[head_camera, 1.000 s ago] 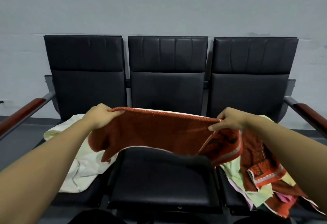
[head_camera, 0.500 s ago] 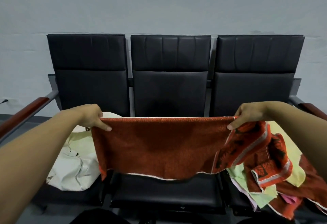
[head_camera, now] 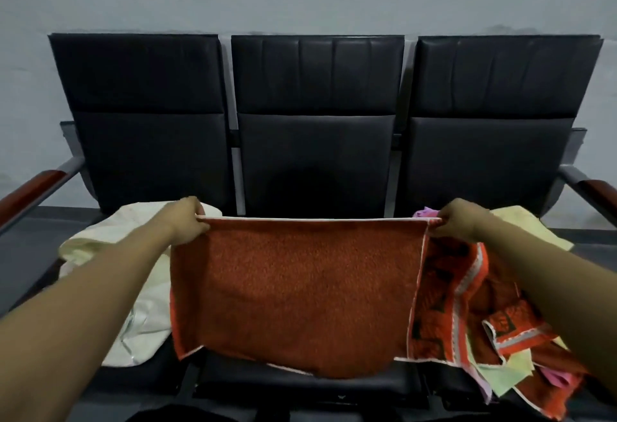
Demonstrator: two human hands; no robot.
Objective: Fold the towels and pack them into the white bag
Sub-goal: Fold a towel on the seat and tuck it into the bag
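An orange-red towel (head_camera: 300, 288) is stretched flat over the middle seat, its far white-trimmed edge pulled taut. My left hand (head_camera: 188, 219) pinches its far left corner and my right hand (head_camera: 459, 221) pinches its far right corner. The towel's near edge drapes over the seat front, and its right side folds down showing a patterned face. The white bag (head_camera: 133, 288) lies slumped on the left seat, partly hidden by my left forearm. A heap of other towels (head_camera: 521, 348), red, pale green and pink, lies on the right seat.
A row of black padded seats (head_camera: 317, 154) stands against a grey wall, with wooden-topped armrests at the left end (head_camera: 30, 191) and right end (head_camera: 597, 188). A pale yellow cloth (head_camera: 521, 224) lies at the back of the right seat.
Both hands have moved forward and down, carrying the towel's top edge toward the backrest. The towel went from hanging in the air to lying spread over the middle seat.
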